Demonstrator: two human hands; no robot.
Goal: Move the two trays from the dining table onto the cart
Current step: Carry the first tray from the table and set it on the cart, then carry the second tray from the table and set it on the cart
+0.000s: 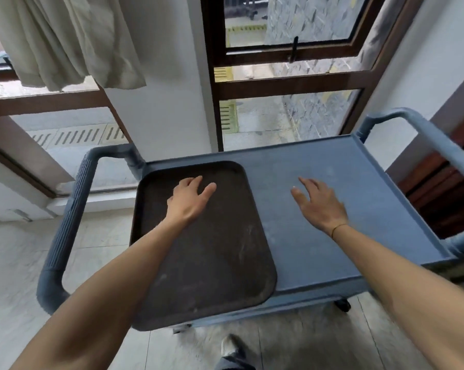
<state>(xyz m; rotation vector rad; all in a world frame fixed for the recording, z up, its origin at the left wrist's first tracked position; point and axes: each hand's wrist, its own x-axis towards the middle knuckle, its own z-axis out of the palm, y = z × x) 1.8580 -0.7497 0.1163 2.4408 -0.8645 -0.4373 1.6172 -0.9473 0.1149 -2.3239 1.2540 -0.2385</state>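
Observation:
A dark brown tray (214, 257) lies flat on the left half of the blue-grey cart's top shelf (332, 198). My left hand (189, 200) hovers over the tray's far part, fingers apart, holding nothing. Over the bare right half of the shelf, my right hand (319, 204) is spread out and empty, with a thin band on the wrist. Only one tray is in view; the dining table is out of sight.
The cart has tubular handles at the left (65, 228) and right (439, 145) ends and a castor (343, 304) below. Brown-framed windows (287, 84) and a white wall stand just beyond it. A pale curtain (68, 41) hangs top left. My shoe (229, 345) is on the tiled floor.

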